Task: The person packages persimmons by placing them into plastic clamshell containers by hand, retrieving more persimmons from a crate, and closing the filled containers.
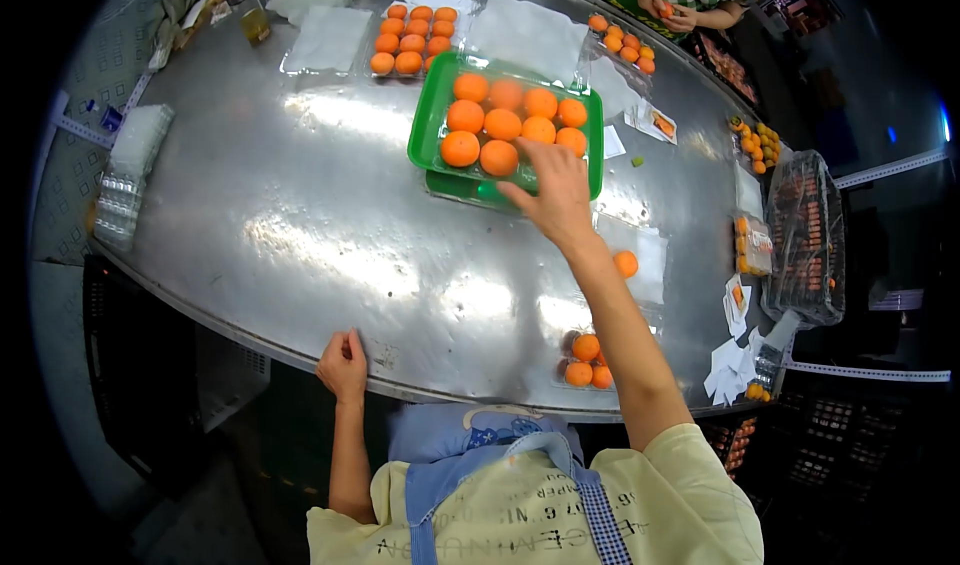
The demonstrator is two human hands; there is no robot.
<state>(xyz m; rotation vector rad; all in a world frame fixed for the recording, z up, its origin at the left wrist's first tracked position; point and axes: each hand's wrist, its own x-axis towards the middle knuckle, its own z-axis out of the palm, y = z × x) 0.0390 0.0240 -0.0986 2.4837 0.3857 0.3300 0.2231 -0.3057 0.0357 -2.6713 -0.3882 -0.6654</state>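
Note:
A green tray (418, 130) stands on the metal table, with a clear plastic punnet of several oranges (502, 123) in it. My right hand (553, 187) reaches over the tray's near right side, thumb and fingers apart. Its fingertips are at the right edge of a front-row orange (499, 158); whether they touch it I cannot tell. The palm and fingers hide part of the tray behind them. At the table's near edge rests my left hand (343, 367), its fingers curled in and nothing visible in them.
Another filled punnet (411, 41) stands behind the tray, beside white foam sheets (526, 33). A single orange (626, 263) and a part-filled punnet (587, 360) lie near my right forearm. Stacked clear punnets (122, 200) stand far left. Across the table, a co-worker's hands (676, 13) hold an orange.

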